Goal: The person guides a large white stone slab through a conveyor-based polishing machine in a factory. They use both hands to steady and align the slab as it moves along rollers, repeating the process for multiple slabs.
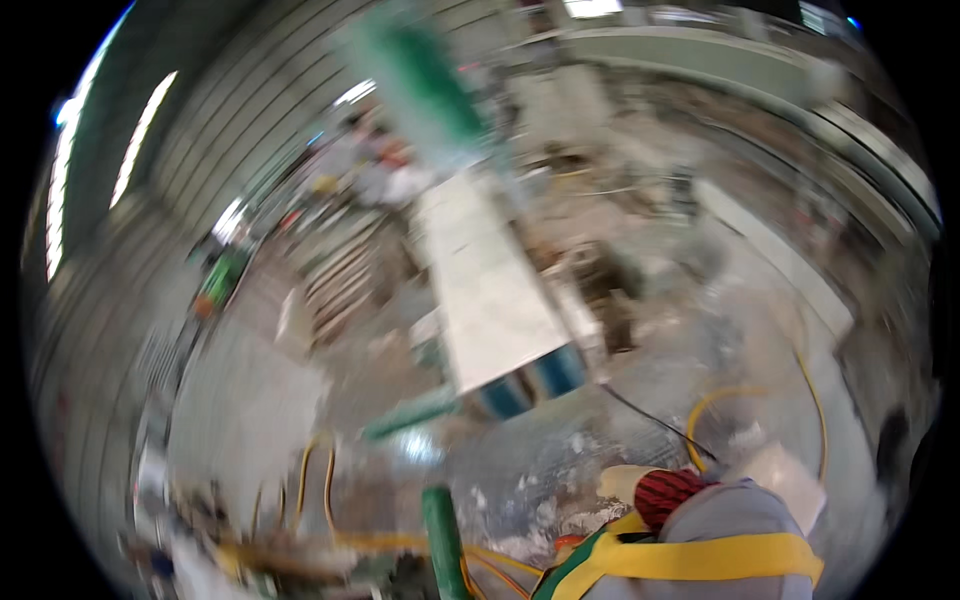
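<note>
At the lower right, a grey sleeve [735, 515] comes in with a red-and-dark striped cuff [672, 497]. Beyond the cuff shows a pale, cream-coloured shape that looks like my right hand [620, 483], probably gloved. Motion blur smears its fingers, so I cannot make out a grip. A yellow strap [700, 558] with green edging crosses below the sleeve. My left hand is out of the picture. To the left of the cuff stands a green post [443, 535], apart from the hand.
A long white beam-like piece [485, 275] with blue end parts [560, 370] spans the middle. Behind it rises a blurred green shape [430, 85]. Yellow hoses [325, 480] and a dark cable [655, 420] lie across the wet, stained floor [480, 460]. Stacked slats [345, 275] are at left.
</note>
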A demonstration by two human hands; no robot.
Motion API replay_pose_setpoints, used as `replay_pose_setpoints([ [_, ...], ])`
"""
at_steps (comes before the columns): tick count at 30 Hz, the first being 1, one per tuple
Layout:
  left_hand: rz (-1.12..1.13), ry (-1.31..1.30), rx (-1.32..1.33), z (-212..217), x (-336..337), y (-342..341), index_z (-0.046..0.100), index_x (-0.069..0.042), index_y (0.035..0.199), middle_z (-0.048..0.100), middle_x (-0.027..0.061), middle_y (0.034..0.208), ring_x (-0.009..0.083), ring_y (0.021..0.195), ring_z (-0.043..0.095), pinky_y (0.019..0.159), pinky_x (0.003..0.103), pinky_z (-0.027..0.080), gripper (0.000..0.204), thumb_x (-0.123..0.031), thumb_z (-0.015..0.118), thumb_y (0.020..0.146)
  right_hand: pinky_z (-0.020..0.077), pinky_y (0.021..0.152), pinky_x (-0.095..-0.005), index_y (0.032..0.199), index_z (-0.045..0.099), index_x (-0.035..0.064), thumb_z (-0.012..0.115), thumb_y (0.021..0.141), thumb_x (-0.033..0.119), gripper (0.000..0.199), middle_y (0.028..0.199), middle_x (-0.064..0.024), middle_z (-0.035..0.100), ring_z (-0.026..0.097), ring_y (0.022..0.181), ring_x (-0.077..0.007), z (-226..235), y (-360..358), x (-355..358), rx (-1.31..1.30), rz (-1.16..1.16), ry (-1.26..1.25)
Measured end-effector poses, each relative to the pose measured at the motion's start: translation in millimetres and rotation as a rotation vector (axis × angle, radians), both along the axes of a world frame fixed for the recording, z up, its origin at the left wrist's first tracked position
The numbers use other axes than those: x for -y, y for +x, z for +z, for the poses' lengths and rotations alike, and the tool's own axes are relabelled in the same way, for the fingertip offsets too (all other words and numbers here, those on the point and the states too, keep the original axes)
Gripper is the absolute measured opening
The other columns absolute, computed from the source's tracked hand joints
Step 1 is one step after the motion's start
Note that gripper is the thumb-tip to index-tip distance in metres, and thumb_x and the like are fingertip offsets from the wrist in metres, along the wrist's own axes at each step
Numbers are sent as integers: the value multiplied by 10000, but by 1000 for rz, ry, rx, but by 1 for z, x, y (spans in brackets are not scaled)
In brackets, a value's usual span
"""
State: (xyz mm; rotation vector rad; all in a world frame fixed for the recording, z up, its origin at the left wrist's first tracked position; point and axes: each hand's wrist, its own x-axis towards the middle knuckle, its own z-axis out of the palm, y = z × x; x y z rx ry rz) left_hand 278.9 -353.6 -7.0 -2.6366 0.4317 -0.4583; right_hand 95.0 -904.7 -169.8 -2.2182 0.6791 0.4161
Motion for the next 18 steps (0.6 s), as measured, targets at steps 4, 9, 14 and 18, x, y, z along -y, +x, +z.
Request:
replay_pose_setpoints([
  [4, 72, -91, -123, -43, -117, 33, 705, -27, 1090, 694, 193, 1074, 364, 1062, 658, 954, 551, 504, 323, -316, 574, 1033, 582, 841, -486, 983, 759, 40, 629, 959, 314, 305, 1027, -172, 781, 725, 955, -413, -71, -26, 29, 525, 487, -304],
  [9, 760, -670, -268, -27, -102, -17, 409, -71, 1596, 378, 244, 1670, 448, 1532, 356, 1269, 548, 286, 711, -458, 538, 1014, 588, 891, -446, 1124, 823, 93, 734, 935, 387, 360, 1057, -155, 816, 773, 1026, -309, -31, -9, 29, -113, 25, 126],
  [14, 765, -711, -179, -31, -84, -27, 402, -112, 1609, 371, 247, 1676, 475, 1545, 330, 1271, 583, 257, 698, -458, 538, 1019, 556, 685, -444, 996, 797, 10, 685, 920, 371, 386, 834, -167, 766, 731, 726, -252, -102, 6, 76, 5, 66, 157],
  [18, 821, -629, -162, -18, -107, -62, 439, -119, 1590, 391, 239, 1664, 458, 1525, 360, 1250, 575, 292, 688, -476, 553, 1013, 587, 861, -459, 1043, 810, 47, 628, 897, 366, 395, 981, -220, 796, 783, 959, -339, 6, 66, -25, -61, 331, 58],
])
